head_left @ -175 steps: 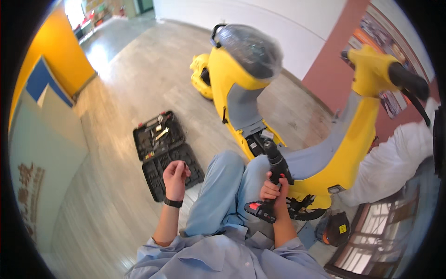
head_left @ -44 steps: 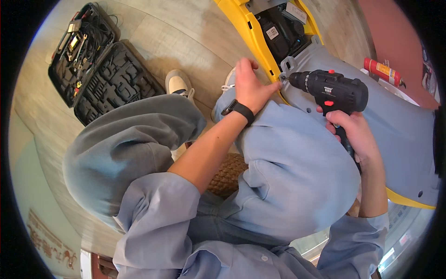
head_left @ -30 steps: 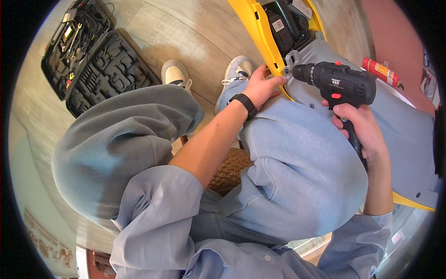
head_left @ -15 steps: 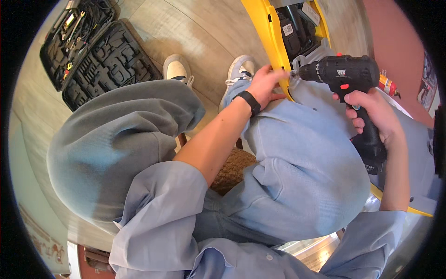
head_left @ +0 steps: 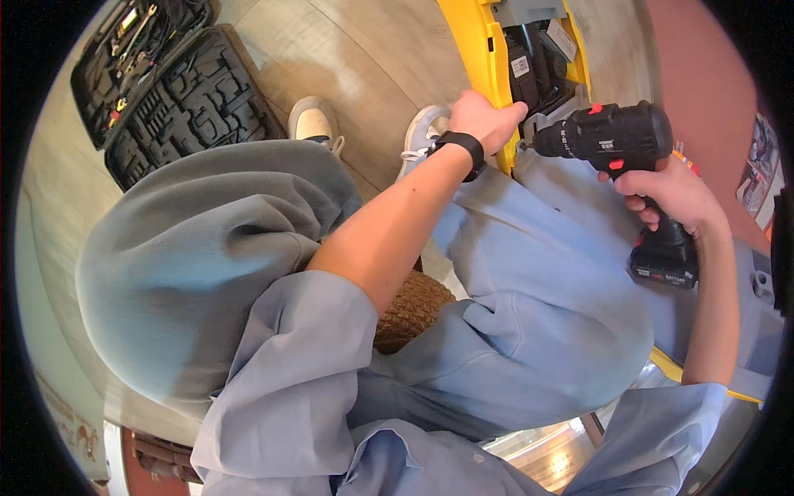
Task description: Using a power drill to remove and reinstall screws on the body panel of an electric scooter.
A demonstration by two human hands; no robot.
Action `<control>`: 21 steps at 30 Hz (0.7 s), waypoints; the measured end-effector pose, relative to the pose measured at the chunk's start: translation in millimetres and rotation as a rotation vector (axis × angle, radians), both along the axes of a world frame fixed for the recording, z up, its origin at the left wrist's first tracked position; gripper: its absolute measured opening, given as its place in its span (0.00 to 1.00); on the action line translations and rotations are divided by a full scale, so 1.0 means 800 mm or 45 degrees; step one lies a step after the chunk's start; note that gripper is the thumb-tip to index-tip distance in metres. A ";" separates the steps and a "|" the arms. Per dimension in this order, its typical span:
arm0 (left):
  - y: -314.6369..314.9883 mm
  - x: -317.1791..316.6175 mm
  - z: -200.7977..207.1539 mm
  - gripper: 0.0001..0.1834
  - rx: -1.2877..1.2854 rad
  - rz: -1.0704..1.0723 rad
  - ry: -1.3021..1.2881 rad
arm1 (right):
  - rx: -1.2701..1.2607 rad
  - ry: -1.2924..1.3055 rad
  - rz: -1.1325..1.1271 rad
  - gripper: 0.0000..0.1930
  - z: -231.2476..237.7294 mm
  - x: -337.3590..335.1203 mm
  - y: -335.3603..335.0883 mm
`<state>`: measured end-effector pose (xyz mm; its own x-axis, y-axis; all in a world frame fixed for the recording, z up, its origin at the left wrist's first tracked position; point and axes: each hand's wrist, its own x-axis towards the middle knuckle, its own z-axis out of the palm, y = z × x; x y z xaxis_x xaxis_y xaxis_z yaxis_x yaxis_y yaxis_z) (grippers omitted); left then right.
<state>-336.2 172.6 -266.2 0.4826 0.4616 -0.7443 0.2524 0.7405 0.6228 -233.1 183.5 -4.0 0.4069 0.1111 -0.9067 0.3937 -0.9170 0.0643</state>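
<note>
My right hand [head_left: 674, 192] is wrapped round the grip of a black cordless drill [head_left: 616, 136] with red buttons. The drill lies nearly level, its battery pack toward me and its chuck pointing left. The tip meets the inner side of a yellow-edged casing [head_left: 478, 54], though the exact contact is too small to tell. My left hand [head_left: 488, 122], with a black band at the wrist, grips the casing's yellow wall just beyond the tip, thumb over the edge. Black parts [head_left: 538, 66] with white labels sit inside the casing.
An open black tool case [head_left: 194, 107] with moulded slots and some tools lies on the floor at the far left. My knees and shoes flank the work. A grey panel [head_left: 736, 318] with yellow trim extends at the right, beside a reddish surface [head_left: 695, 74].
My left hand has shifted from beside the drill tip farther up the yellow wall, and its fingers have closed over it. The drill's battery end has swung slightly up and right.
</note>
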 end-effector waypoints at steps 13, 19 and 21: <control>0.007 0.000 0.013 0.29 0.096 -0.034 0.131 | -0.084 0.155 0.167 0.10 -0.013 0.046 0.020; 0.001 0.003 0.021 0.32 0.206 -0.010 0.259 | -0.070 0.197 0.338 0.10 -0.015 0.051 0.014; 0.001 0.002 0.019 0.34 0.215 -0.005 0.282 | -0.077 0.188 0.332 0.10 -0.016 0.051 0.012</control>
<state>-334.7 173.3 -250.6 0.3186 0.5865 -0.7446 0.3988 0.6297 0.6667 -192.2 193.5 -16.6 0.2350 0.1384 -0.9621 0.6247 -0.7798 0.0404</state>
